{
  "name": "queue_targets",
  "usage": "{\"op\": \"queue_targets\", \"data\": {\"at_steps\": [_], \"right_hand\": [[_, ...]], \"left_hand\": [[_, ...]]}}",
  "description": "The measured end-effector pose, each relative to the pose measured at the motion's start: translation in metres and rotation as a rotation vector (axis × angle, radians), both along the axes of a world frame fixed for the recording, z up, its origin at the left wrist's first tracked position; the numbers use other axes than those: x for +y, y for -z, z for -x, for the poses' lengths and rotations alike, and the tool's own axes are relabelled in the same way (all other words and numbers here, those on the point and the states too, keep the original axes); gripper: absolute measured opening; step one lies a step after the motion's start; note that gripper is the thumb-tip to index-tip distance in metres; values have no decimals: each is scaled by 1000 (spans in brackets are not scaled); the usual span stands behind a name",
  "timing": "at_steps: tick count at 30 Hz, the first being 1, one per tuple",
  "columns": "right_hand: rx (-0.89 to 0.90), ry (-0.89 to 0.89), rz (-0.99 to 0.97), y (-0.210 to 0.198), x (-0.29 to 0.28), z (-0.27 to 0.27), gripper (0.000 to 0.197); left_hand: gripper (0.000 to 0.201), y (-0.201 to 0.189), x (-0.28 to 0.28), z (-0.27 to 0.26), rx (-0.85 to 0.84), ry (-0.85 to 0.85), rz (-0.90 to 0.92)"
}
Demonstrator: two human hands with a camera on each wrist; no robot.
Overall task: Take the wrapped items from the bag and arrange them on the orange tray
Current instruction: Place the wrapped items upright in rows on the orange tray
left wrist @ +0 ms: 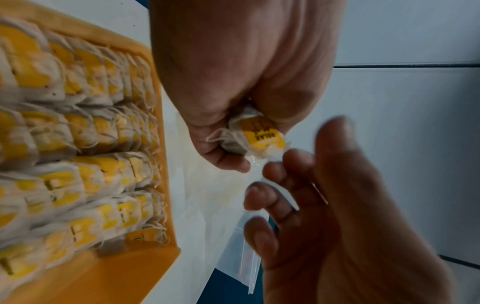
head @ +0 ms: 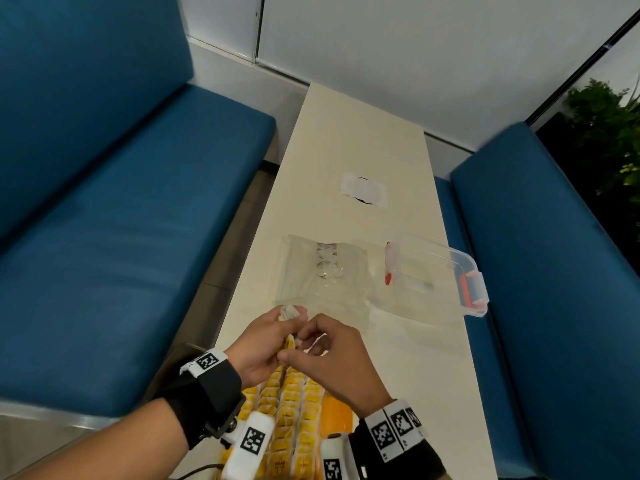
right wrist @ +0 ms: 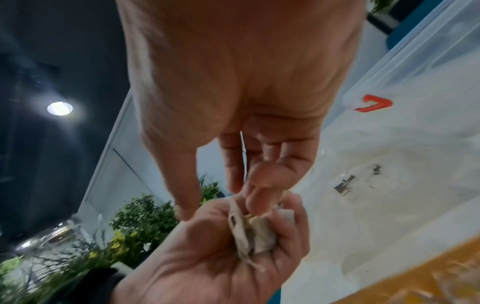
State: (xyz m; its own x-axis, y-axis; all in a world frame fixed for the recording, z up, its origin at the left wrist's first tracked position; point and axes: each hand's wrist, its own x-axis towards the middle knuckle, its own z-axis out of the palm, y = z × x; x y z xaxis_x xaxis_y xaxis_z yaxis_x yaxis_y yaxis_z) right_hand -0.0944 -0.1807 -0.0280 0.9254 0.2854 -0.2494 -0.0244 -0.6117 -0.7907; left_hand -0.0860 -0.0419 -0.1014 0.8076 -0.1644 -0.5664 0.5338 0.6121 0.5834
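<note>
Head view showed my left hand (head: 265, 336) gripping a small bundle of tea bags (head: 288, 312) at lower centre, my right hand (head: 325, 351) pinching at them. The orange tray (head: 337, 414) sat directly below both wrists; the clear bag (head: 322, 271) lay above.

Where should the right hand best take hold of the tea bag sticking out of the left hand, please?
Pinch the yellow tag end of the tea bag, which pokes out of the left hand. Bring the right hand in from that open side; the fist wraps most of the rest.
</note>
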Motion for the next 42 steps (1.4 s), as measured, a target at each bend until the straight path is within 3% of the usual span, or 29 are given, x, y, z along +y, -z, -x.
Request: {"op": "queue_targets", "data": {"at_steps": [3, 8, 13, 17, 19, 30, 38, 42], "right_hand": [[-45, -4, 44, 6, 8, -5, 9], [-49, 39, 13, 5, 3, -5, 21], [-176, 3, 39, -11, -18, -4, 33], [-208, -133, 269, -23, -36, -3, 13], [-217, -166, 403, -21, -46, -1, 12], [44, -442, 781, 31, -68, 17, 25], [-108, -502, 923, 65, -64, 13, 23], [-195, -416, 883, 73, -67, 15, 23]], "left_hand": [[21, -2, -4, 0, -9, -18, 8], [26, -1, 6, 0, 21, -49, 61], [33, 7, 16, 6, 31, -72, 67], [28, 10, 22, 13, 8, -7, 69], [26, 12, 24, 17, -8, 42, 57], [19, 19, 24, 27, -39, 166, -43], [20, 20, 29, 27, -30, 197, -8], [22, 21, 31, 27, -22, 203, 10]]}}
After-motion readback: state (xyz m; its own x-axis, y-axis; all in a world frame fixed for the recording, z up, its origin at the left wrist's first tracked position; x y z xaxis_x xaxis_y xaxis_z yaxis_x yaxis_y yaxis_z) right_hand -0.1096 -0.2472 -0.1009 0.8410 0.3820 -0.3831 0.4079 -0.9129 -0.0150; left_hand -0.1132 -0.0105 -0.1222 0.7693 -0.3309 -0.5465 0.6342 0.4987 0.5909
